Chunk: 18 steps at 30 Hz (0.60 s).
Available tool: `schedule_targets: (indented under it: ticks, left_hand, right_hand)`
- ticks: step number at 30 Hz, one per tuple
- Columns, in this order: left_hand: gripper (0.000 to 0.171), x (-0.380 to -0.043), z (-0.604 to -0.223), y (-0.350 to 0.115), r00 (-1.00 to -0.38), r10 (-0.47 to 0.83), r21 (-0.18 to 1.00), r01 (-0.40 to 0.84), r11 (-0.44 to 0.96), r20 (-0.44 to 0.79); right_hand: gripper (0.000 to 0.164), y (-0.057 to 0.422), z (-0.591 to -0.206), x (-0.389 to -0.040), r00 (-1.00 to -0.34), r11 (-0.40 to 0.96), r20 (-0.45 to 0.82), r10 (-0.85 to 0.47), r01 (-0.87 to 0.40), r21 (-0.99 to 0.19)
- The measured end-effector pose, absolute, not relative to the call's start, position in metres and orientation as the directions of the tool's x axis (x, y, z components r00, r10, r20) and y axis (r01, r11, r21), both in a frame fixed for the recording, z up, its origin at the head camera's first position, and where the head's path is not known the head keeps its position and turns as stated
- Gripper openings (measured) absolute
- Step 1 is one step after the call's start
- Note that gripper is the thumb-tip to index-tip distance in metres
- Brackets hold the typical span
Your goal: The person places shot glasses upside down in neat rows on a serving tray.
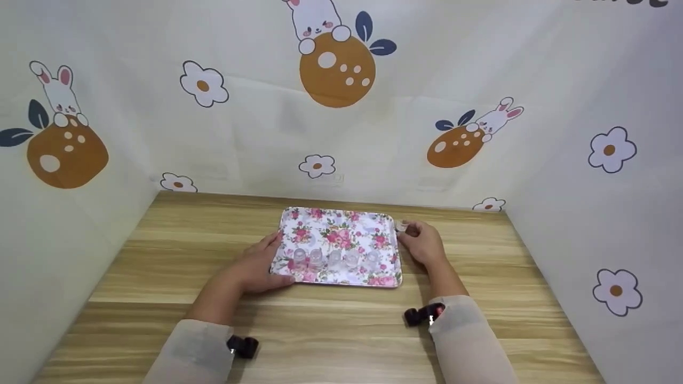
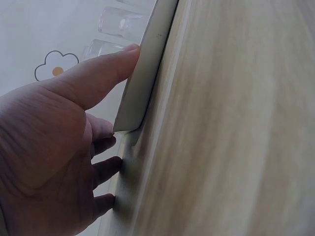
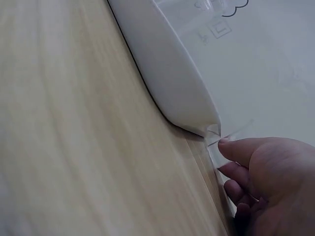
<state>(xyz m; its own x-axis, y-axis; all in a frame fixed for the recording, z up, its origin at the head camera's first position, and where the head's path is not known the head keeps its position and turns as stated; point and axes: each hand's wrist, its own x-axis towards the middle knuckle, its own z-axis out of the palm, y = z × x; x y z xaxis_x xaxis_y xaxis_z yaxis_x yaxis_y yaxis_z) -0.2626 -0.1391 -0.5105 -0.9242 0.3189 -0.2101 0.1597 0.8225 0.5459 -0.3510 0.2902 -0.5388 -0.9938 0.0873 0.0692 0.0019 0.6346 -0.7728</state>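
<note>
A white tray point(image 1: 336, 221) with a pink floral print lies on the wooden table. Several small clear plastic cups point(image 1: 335, 258) stand in a row along its near half. My left hand point(image 1: 261, 266) holds the tray's near left corner, its thumb point(image 2: 106, 71) on the front rim and the other fingers along the left side. Beyond the right rim, my right hand point(image 1: 424, 242) pinches a small clear cup point(image 1: 401, 226) between thumb and fingers. In the right wrist view that clear piece point(image 3: 212, 140) shows beside the tray's corner, partly hidden.
The wooden table point(image 1: 331, 330) runs back to a pale cloth wall point(image 1: 256, 138) printed with rabbits, oranges and flowers. Similar cloth walls stand at the left and right. A small black camera sits on each wrist.
</note>
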Motion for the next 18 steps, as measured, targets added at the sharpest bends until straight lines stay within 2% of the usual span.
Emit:
schedule_targets:
  ticks: [18]
  left_hand:
    - [0.12, -0.261, -0.509, -0.139, -0.928, 0.308, 0.55, 0.148, 0.822, -0.211]
  right_hand:
    - [0.038, 0.29, -0.529, -0.338, -0.992, 0.534, 0.046, 0.115, 0.023, -0.845]
